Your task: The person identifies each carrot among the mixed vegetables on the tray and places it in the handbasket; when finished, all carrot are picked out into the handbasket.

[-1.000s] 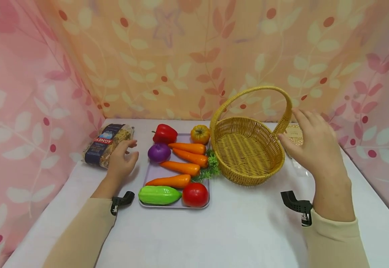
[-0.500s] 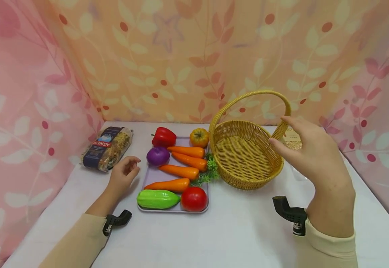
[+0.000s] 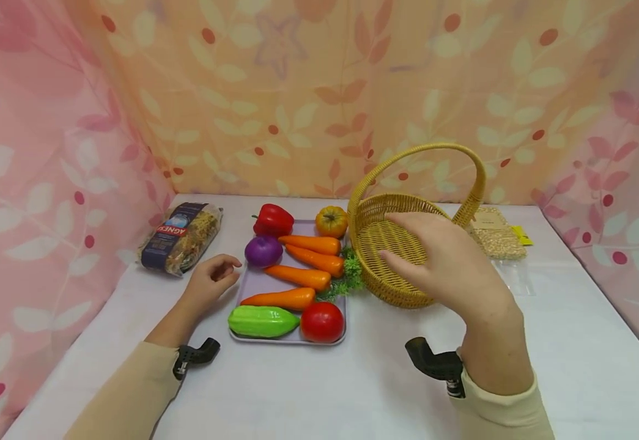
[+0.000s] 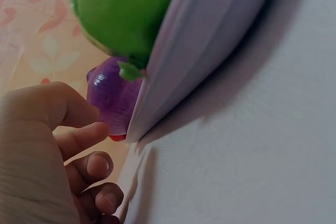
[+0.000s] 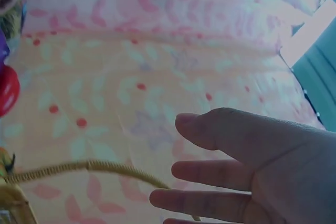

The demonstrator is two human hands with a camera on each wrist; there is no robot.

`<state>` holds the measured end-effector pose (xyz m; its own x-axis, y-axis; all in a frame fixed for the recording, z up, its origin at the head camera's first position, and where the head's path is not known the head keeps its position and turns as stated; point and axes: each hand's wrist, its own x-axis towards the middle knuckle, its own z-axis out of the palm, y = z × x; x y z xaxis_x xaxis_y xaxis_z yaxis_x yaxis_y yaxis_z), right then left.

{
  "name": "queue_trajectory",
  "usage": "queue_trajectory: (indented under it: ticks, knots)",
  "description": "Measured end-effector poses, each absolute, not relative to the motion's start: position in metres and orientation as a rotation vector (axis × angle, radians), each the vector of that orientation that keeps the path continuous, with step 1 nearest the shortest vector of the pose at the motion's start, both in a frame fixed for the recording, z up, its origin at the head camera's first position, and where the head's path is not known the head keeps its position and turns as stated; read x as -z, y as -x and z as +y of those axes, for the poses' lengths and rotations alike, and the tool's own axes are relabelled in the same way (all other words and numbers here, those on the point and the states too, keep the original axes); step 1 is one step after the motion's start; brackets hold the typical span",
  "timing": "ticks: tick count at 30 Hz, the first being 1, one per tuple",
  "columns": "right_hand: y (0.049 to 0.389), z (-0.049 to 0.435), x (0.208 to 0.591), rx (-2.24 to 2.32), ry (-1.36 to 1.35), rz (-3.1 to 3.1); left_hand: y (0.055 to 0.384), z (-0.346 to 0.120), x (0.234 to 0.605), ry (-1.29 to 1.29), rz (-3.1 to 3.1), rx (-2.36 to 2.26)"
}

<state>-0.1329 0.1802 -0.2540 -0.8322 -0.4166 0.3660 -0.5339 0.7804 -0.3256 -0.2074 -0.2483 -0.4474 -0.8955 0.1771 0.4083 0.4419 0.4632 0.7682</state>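
Observation:
My left hand (image 3: 209,284) hovers at the left edge of the lilac tray (image 3: 250,287), fingers loosely curled around nothing. A purple onion (image 3: 263,251) is the thing nearest to it; in the left wrist view the onion (image 4: 113,95) shows just beyond the thumb and fingertips. My right hand (image 3: 451,263) is in the air over the front of the yellow wicker basket (image 3: 369,269), holding nothing, thumb and fingers spread. It covers part of the basket's inside. On the tray lie several carrots (image 3: 297,278), a green ridged gourd (image 3: 263,321), a tomato (image 3: 321,322), a red bell pepper (image 3: 273,220) and a small pumpkin (image 3: 331,221).
A bag of dried mix (image 3: 178,238) labelled AGNESI lies at the back left. Behind the basket to the right is a clear bag of grains (image 3: 498,235). The basket's handle (image 3: 426,148) arches high. Patterned cloth (image 3: 275,91) walls off the table's back and sides.
My right hand has moved left, from beside the basket's right rim to over its front, uncovering the grain bag. My left hand has drawn back from the AGNESI bag toward the tray.

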Motion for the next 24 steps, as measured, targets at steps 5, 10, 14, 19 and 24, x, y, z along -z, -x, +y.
queue_trajectory:
  ticks: [5, 10, 14, 19, 24]
  knots:
    - [0.132, 0.158, 0.263, -0.61, -0.867, -2.701, 0.216, -0.251, 0.461, 0.523, -2.533, 1.419]
    - [0.138, 0.138, 0.275, -0.595, -0.983, -2.728, 0.216, -0.253, 0.46, 0.469, -2.658, 1.426]
    - [0.147, 0.125, 0.287, -0.575, -1.013, -2.801, 0.215, -0.254, 0.458, 0.441, -2.704, 1.429]
    - [0.162, 0.111, 0.309, -0.596, -1.057, -2.883, 0.216, -0.254, 0.458, 0.434, -2.721, 1.419]
    - [0.178, 0.098, 0.339, -0.622, -1.006, -2.976, 0.216, -0.254, 0.457, 0.431, -2.736, 1.402]
